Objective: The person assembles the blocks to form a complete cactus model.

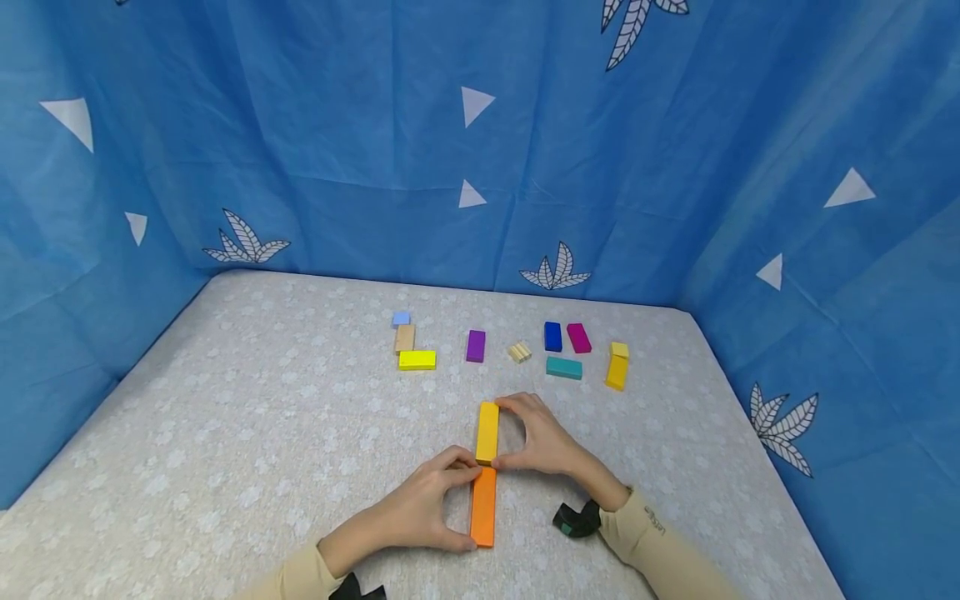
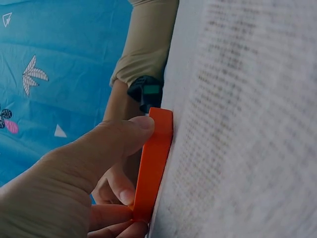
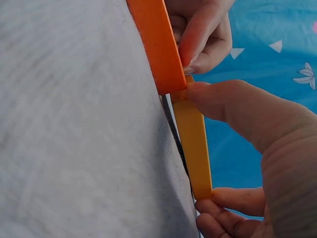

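Observation:
An orange rectangular block (image 1: 483,508) lies lengthwise on the table, with an amber-yellow block (image 1: 487,432) just beyond it, end towards end in one line. My left hand (image 1: 423,508) holds the orange block by its two ends, thumb at the near end and fingers at the far end. From the right, my right hand (image 1: 542,437) grips the amber block in the same way, its thumb (image 3: 223,99) at the end beside the orange block. In the right wrist view the orange block (image 3: 157,47) overlaps part of that meeting place.
Farther back lie loose blocks: purple (image 1: 476,346), bright yellow (image 1: 417,360), tan (image 1: 405,338), light blue (image 1: 401,318), teal (image 1: 564,367), dark blue (image 1: 552,337), magenta (image 1: 578,337) and two yellowish ones (image 1: 617,372) at the right. A small pale ridged piece (image 1: 519,352) sits among them. Blue curtains (image 1: 360,167) surround the table.

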`<state>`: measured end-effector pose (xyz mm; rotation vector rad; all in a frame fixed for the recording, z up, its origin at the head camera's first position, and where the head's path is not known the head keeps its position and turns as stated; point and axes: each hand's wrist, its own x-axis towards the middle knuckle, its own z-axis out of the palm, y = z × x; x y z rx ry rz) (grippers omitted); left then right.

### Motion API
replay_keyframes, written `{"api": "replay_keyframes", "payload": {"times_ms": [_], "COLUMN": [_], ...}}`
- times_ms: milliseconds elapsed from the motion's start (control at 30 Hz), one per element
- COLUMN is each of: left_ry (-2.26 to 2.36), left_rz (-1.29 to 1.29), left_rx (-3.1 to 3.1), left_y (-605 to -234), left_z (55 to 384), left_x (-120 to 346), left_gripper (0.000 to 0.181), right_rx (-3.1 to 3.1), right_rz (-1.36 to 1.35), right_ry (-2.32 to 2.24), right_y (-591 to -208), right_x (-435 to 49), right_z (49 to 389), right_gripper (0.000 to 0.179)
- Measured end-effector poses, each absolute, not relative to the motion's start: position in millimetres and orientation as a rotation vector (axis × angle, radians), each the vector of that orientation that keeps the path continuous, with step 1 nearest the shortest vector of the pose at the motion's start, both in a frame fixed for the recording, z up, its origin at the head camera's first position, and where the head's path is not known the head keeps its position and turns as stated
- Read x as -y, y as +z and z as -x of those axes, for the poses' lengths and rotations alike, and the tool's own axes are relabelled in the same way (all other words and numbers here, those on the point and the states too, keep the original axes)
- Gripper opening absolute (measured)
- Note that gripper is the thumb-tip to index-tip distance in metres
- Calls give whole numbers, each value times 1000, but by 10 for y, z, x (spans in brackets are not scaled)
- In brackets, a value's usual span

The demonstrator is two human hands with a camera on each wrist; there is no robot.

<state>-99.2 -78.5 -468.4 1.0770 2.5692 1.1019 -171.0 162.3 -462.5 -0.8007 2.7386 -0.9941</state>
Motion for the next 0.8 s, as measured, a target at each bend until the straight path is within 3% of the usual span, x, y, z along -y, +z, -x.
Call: {"api": "replay_keyframes", "payload": {"times_ms": [800], "left_ry": [1080], "left_rz": [-1102], "left_rx": [-2603], "left_y": [-4669], "left_z": [983], "left_x": [789], "left_gripper": [82], "right_rx": [-2720], "right_rz": [828], "right_ry": [-988], "right_y": [-4669], "right_x": [-1636], "right_z": [1704], "right_gripper": [76]}}
